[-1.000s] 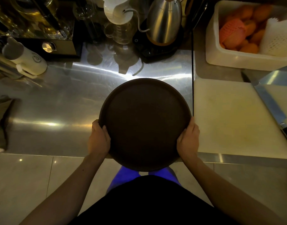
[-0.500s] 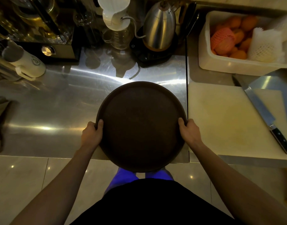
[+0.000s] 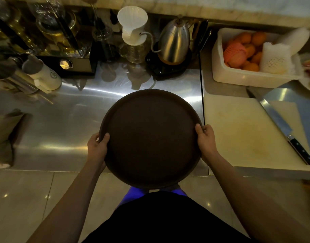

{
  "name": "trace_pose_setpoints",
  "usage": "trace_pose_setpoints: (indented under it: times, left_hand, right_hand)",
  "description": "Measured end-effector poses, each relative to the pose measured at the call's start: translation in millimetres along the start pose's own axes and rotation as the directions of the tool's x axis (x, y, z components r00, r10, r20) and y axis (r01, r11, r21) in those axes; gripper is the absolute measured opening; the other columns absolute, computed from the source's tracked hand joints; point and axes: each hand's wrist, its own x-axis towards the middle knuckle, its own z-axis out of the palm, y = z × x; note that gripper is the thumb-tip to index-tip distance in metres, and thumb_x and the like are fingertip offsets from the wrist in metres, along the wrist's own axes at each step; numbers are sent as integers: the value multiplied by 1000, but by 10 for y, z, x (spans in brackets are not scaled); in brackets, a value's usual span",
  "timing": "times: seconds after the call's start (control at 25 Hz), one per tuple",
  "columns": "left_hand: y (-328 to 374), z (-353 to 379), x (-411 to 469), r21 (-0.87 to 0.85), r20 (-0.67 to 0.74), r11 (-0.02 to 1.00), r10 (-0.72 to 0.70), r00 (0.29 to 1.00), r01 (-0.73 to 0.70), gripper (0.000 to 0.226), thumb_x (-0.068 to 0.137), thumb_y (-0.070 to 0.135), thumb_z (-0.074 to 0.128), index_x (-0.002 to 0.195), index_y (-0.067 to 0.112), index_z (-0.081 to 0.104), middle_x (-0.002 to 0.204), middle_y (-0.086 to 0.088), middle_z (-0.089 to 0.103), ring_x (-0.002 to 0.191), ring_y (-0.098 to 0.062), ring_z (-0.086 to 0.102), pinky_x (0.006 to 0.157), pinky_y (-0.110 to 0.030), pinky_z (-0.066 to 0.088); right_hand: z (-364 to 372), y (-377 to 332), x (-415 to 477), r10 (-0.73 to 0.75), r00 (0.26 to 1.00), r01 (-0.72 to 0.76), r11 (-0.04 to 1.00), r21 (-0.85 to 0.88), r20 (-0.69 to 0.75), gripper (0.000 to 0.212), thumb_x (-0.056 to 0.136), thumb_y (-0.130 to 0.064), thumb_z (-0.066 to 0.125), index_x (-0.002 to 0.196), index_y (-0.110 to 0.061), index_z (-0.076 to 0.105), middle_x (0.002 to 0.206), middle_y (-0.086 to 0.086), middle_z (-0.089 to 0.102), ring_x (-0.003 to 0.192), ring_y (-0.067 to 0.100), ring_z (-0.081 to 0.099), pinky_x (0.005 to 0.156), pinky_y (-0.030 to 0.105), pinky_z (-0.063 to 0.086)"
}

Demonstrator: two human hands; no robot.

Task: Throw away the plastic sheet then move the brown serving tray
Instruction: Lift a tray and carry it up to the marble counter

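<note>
The round brown serving tray (image 3: 150,137) is held over the front edge of the steel counter (image 3: 63,123), its near part sticking out past the edge above the floor. My left hand (image 3: 97,148) grips its left rim with the thumb on top. My right hand (image 3: 206,142) grips the right rim the same way. Nothing lies on the tray. No plastic sheet is in view.
A white cutting board (image 3: 247,130) with a large knife (image 3: 285,132) lies right of the tray. Behind it stands a white tub of oranges (image 3: 252,58). A steel kettle (image 3: 173,44), white dripper (image 3: 133,27) and white bottle (image 3: 45,76) line the back. A folded cloth (image 3: 3,137) lies far left.
The tray has stayed in both hands near the counter's front edge; my hands have slid slightly further up along its rims, and my view has shifted so more of the right side shows.
</note>
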Motion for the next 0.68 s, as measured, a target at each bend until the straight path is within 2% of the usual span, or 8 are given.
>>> trace_pose_setpoints:
  times: [0.12,0.32,0.44,0.52,0.6,0.68]
  left_hand:
    - [193,-125,-41,-76,98,996,59,993,-51,35,95,27,56,129,20,55,120,-4,64,110,-26,61,91,-45,53]
    - [507,-383,-74,-170,182,981,129,975,-98,35,97,20,54,132,18,53,125,-10,62,111,-29,60,97,-48,49]
    - [676,-534,-112,-196,174,969,189,966,-154,34,97,18,54,131,15,55,121,-10,64,108,-27,62,93,-44,51]
    - [744,-638,-175,-200,156,961,221,963,-189,32,97,17,54,129,15,56,118,-9,65,107,-26,62,91,-43,52]
    - [782,-731,-255,-205,130,960,222,966,-193,33,97,18,53,129,15,56,117,-8,66,108,-26,63,90,-42,52]
    - [819,-811,-358,-214,105,958,219,970,-193,33,97,19,53,129,17,57,115,-6,68,105,-24,64,83,-39,53]
  right_hand:
    - [25,-183,-134,-29,999,31,998,60,-34,26,96,-38,48,87,-14,46,83,4,51,72,14,51,58,28,41]
    - [107,-483,-366,-93,990,106,986,129,-107,27,93,-35,53,80,-13,46,74,4,52,65,13,51,54,27,40]
    - [142,-635,-495,-138,985,151,978,143,-102,22,92,-32,56,91,-10,50,86,7,58,76,18,58,59,31,45]
    - [140,-744,-560,-165,983,176,972,156,-84,15,91,-26,57,100,-16,52,96,6,60,84,17,61,63,31,49]
    - [125,-865,-615,-199,978,206,963,174,-58,18,91,-20,57,108,-21,54,100,1,61,87,15,63,69,31,53]
    - [118,-986,-649,-237,971,237,954,184,-24,24,92,-16,56,116,-17,58,101,-1,65,90,15,64,73,30,54]
